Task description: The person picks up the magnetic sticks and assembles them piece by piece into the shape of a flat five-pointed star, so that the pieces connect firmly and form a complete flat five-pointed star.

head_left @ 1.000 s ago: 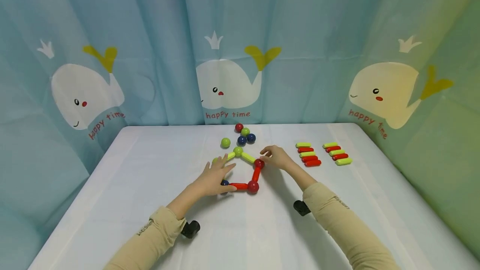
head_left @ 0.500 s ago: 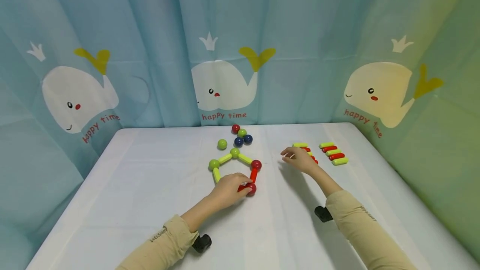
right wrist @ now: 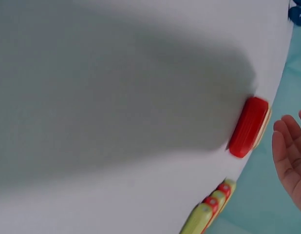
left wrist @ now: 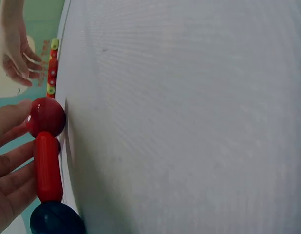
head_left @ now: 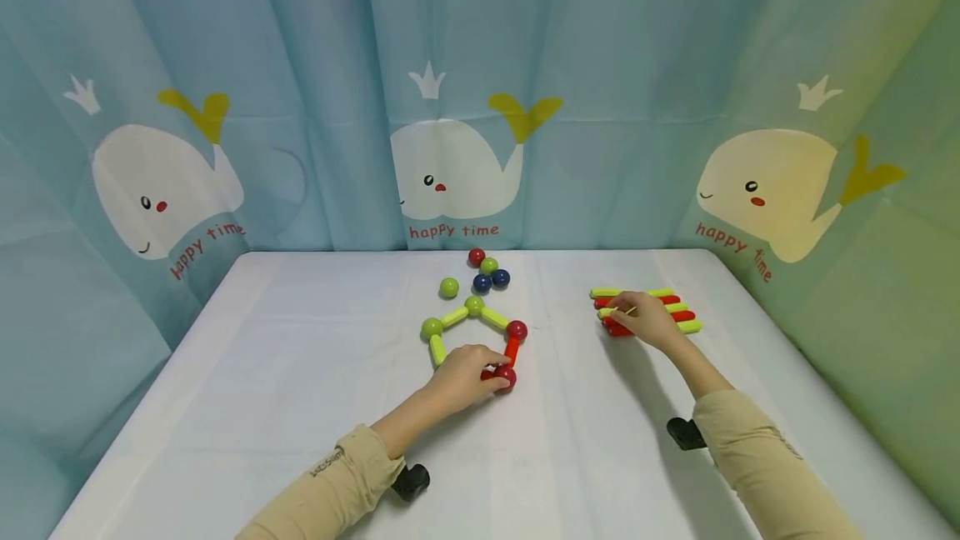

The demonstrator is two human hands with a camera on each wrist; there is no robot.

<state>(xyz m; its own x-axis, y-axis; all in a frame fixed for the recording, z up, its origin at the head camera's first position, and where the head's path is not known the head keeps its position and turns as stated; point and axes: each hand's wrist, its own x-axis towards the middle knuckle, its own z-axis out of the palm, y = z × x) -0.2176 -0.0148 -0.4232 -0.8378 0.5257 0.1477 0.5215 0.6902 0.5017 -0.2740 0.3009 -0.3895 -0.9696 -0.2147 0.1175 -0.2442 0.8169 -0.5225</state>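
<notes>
Compared with a second ago, the right hand (head_left: 647,319) has left the ring's far red ball for the sticks toward the bench's right edge, and the left hand (head_left: 462,375) has shifted right, onto the near red ball (head_left: 506,378). The left grip is clamped on that ball, thumb and finger on either side. The right grip is loose, its fingers gently bent and hanging over the left row of sticks (head_left: 609,293).

On the middle of the bench (head_left: 285,357) lies the ring, with green balls (head_left: 432,328) at its left and far corners, joined by yellow-green sticks (head_left: 454,317) and red sticks (left wrist: 47,165); the left wrist view shows its blue ball (left wrist: 55,219). Loose red, green and blue balls (head_left: 482,282) sit near the far edge. Beside the left row lies the right row of sticks (head_left: 688,327), likewise red and yellow-green.

Behind, the curtain (head_left: 622,182) reads "happy time" in red three times, under each white whale (head_left: 457,173). Dark lettering on the left sleeve (head_left: 322,490) is too small to read surely.
</notes>
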